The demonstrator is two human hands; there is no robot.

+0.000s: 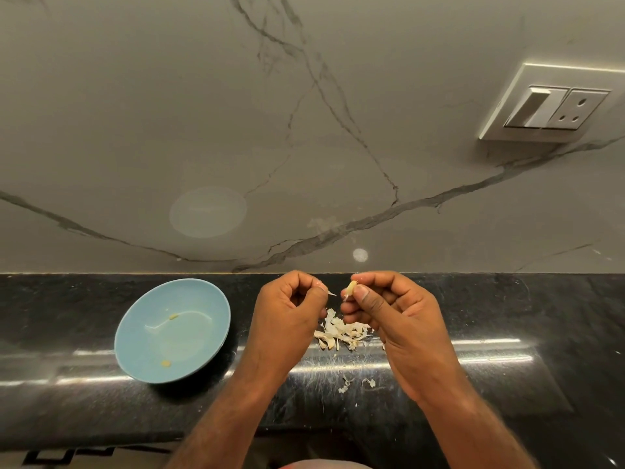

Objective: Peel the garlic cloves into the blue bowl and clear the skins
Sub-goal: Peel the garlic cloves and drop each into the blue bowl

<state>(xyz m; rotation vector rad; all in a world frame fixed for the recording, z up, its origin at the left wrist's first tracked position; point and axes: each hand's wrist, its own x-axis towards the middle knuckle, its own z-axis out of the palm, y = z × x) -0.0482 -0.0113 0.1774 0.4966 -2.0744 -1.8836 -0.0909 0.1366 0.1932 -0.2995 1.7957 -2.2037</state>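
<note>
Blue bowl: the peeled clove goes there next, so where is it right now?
In the head view the blue bowl sits on the black counter, to the left of the left hand and apart from it.

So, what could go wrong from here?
1. The small pale garlic clove pinched in the right hand is beside the white papery skin pile, not over the round blue bowl; dropped, it may land among skins.
2. The thin skin sliver in the left hand and the loose scraps nearer the front may drift off the glossy black counter.
</note>
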